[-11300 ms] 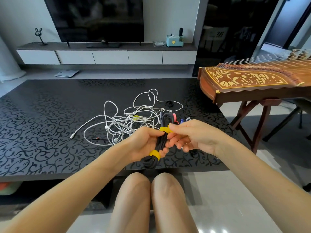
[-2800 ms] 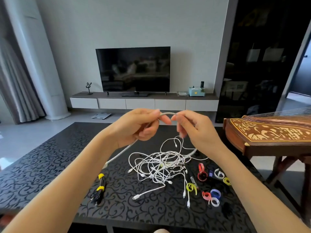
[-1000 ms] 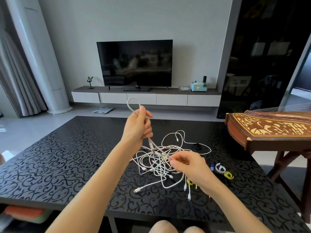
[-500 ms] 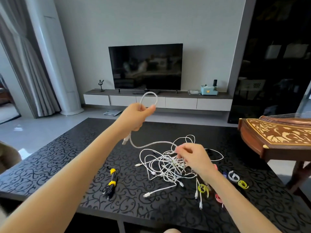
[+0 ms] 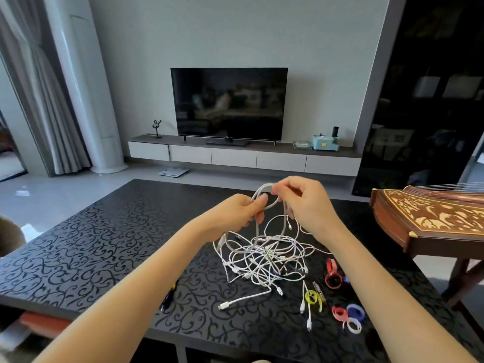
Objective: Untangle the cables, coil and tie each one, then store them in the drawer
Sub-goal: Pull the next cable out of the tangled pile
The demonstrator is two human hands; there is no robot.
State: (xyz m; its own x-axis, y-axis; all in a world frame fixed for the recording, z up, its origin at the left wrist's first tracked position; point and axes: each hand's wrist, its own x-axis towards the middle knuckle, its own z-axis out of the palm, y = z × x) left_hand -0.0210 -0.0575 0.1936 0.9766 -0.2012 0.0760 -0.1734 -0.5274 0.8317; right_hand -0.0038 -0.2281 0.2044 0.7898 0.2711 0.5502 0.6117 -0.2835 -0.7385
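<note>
Where the black cable lay in plain sight on the left of the table a moment ago, my left arm now covers most of it, and only a dark bit peeks out. My left hand was up high half a second ago. Now it has come down lower and nearer the middle. Its fingers are curled and pinch a loop of the white cable.

My right hand was down on the pile before. Now it is up beside my left hand, almost touching it, and its fingers pinch the top of the same loop. Both ends of the loop hang down into the pile of white cables, which lies in a messy knot on the table just under my hands.

To the right of the pile lie the small ties: a yellow tie, a red tie, a pink tie, a blue tie and a white tie. They lie in the same spots as before. Far right stands a wooden string instrument.
</note>
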